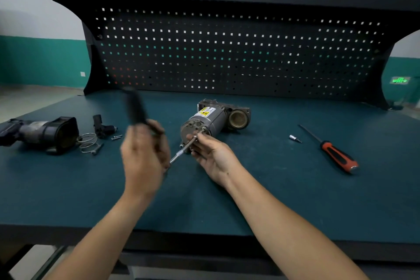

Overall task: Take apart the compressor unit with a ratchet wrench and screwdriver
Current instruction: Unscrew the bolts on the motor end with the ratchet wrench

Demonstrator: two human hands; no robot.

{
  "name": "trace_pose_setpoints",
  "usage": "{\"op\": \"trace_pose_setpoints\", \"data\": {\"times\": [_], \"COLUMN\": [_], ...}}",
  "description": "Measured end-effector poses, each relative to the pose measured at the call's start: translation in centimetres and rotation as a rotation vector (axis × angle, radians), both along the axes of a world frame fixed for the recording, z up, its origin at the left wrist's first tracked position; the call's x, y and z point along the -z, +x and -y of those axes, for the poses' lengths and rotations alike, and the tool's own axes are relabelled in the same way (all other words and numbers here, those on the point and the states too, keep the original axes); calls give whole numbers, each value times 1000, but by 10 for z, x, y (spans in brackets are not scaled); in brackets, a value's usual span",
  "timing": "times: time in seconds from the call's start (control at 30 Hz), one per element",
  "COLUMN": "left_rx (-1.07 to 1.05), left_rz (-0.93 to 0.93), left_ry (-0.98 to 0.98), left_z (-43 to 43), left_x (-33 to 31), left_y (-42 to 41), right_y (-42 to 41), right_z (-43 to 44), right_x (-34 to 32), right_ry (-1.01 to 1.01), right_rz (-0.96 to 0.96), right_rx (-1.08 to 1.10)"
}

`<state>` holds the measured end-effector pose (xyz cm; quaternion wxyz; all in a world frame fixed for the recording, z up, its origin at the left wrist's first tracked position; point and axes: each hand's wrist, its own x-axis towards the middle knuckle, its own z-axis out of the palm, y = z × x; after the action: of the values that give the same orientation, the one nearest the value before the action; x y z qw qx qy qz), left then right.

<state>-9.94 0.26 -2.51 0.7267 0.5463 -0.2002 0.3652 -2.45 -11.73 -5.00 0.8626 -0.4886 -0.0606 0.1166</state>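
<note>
The grey compressor unit, with a yellow warning label, lies on its side in the middle of the green bench top. My left hand grips the black handle of the ratchet wrench, which is blurred and points up and to the left. A silver extension bar runs from the wrench to a long bolt at the compressor's near end face. My right hand pinches that bar and bolt near the end face. A red and black screwdriver lies to the right.
A detached dark housing part lies at the left, with a wire spring ring, a small black fitting and loose screws beside it. A small silver socket sits near the screwdriver. A black pegboard stands behind.
</note>
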Motion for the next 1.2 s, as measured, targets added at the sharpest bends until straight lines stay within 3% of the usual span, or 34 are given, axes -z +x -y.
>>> {"op": "trace_pose_setpoints", "data": {"times": [0.1, 0.13, 0.17, 0.23, 0.33, 0.37, 0.5, 0.6, 0.7, 0.8, 0.87, 0.97, 1.0, 1.03, 1.1, 1.13, 1.2], "left_rx": [-169, -197, -192, -184, 1, 25, 61, 132, 129, 42, -12, -166, -188, -201, -232, -214, -9], "left_rz": [464, 518, 509, 387, 18, -60, -291, -404, -377, -231, -13, 443, 521, 537, 480, 348, 4], "left_ry": [957, 1088, 1095, 848, 60, -111, -544, -761, -769, -485, -114, 827, 1025, 1106, 982, 760, 62], "left_z": [-2, -3, -4, 2, 15, 16, 5, -3, -2, 6, 6, -5, -9, -12, -9, -5, 5], "left_x": [9, 10, 11, 11, 8, 5, -3, 0, 4, 6, 7, 12, 13, 12, 13, 12, 10], "left_y": [0, 1, 3, -3, -9, -8, 1, 6, 7, 4, -1, 0, 3, 6, 3, -1, -5], "right_y": [1, 0, 0, -1, -2, -2, -5, -6, -6, -5, -4, -2, -2, -2, -2, -3, -4], "right_z": [-1, -1, -2, -1, 2, 3, 2, 0, 0, 1, 0, -1, -1, -1, -1, 0, 2], "right_x": [1, 1, 1, 1, 0, -1, -4, -2, -3, -2, 0, 1, 1, 1, 1, 1, 0], "right_ry": [-8, -21, -24, -9, -4, 18, 50, 32, -11, -31, -28, 17, 19, 16, 15, 8, -2], "right_rz": [-25, -25, -27, -33, -53, -65, -72, -55, -26, -13, -17, -31, -30, -30, -38, -42, -54], "right_rx": [-1, -3, -6, -10, -35, -49, -78, -72, -41, -25, -22, -33, -36, -40, -52, -58, -70]}}
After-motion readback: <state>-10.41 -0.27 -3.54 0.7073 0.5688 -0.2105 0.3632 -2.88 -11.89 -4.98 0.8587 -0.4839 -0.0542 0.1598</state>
